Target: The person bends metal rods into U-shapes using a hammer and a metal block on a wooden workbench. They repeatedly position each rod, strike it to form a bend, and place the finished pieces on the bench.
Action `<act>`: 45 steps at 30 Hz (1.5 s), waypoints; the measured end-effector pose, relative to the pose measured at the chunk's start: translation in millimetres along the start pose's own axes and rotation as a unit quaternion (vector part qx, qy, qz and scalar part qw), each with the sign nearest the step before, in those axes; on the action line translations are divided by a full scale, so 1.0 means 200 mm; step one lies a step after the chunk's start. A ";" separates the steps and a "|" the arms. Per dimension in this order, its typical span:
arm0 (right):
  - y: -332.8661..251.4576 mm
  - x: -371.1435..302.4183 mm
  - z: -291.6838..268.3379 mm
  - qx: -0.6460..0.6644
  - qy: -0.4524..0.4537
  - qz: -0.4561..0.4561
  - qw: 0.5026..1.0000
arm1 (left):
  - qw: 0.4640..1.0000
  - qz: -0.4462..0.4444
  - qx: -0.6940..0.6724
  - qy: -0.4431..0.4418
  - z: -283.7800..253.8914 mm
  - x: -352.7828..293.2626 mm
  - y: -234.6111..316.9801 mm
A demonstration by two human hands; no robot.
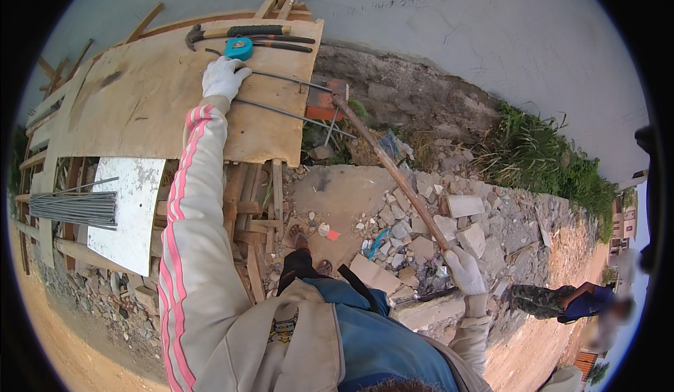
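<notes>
Rod [284, 77] lies over the board [161, 87], R end just past the edge, meeting the pipe [393, 171] tip by the red block [319, 101]; can't tell if it's seated inside. Your L hand [223, 78] is down at the rod's L end; can't tell if fingers are clamped round it or just pressing. Your R hand [465, 269] is wrapped round the pipe's low end, arm stretched.

Risks: poor seating = pipe tip could slip under load & throw you off balance. L hand only pressing = rod may roll or twist out; glove could slide on smooth metal. 2nd rod [281, 113], near & roughly parallel, might snag. Tape [239, 48] & hammer [242, 31] sit close by L hand; a kick could knock 'em. Rubble [421, 234] near your sandalled foot [300, 240] = poor footing if you step back. Co-worker [554, 301] well apart, prob. OK.
</notes>
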State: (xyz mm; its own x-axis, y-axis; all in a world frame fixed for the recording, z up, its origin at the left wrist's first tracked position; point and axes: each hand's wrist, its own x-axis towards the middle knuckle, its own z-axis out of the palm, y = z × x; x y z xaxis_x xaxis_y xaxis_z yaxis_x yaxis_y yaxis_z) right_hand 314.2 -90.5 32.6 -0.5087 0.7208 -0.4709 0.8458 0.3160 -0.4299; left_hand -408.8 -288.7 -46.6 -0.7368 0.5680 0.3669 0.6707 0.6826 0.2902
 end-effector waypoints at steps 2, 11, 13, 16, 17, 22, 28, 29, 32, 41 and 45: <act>0.01 -0.07 0.09 0.010 0.059 -0.076 0.995 | 1.000 -0.007 0.002 0.002 0.00 0.01 0.01; -0.11 -0.17 0.16 0.000 0.100 -0.066 0.993 | 1.000 -0.019 -0.008 0.000 -0.03 -0.01 0.03; -0.11 -0.18 0.17 0.004 0.114 -0.078 0.990 | 1.000 -0.021 -0.012 0.001 -0.04 -0.02 0.03; -0.12 -0.19 0.18 0.012 0.111 -0.086 0.990 | 1.000 -0.023 -0.015 0.000 -0.05 -0.03 0.04; -0.13 -0.18 0.18 0.023 0.112 -0.089 0.989 | 1.000 -0.025 -0.017 0.000 -0.05 -0.02 0.04; -0.16 -0.21 0.26 0.008 0.120 -0.069 0.990 | 0.999 -0.033 -0.014 -0.010 -0.05 -0.01 0.04; -0.22 -0.33 0.41 0.042 0.130 -0.027 0.990 | 0.998 -0.046 -0.016 -0.028 -0.07 0.00 0.05; -0.23 -0.35 0.42 0.049 0.123 -0.017 0.991 | 0.999 -0.040 -0.021 -0.025 -0.07 0.00 0.05; -0.29 -0.41 0.51 0.038 0.147 -0.019 0.988 | 0.999 -0.037 -0.028 -0.024 -0.07 -0.01 0.05; -0.19 -0.24 0.27 0.075 0.058 0.011 0.995 | 1.000 -0.025 -0.009 -0.007 -0.04 -0.01 0.02; -0.21 -0.01 0.24 0.132 -0.083 0.060 0.986 | 1.000 -0.007 -0.007 0.009 -0.04 -0.03 0.03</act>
State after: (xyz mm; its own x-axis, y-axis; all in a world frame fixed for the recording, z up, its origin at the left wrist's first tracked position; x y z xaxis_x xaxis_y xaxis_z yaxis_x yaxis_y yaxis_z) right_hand 271.1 -134.6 14.3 -0.4452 0.6249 -0.6413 0.8414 0.0469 -0.5384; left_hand -400.0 -292.1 -39.5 -0.7450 0.5492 0.3786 0.6609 0.6847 0.3073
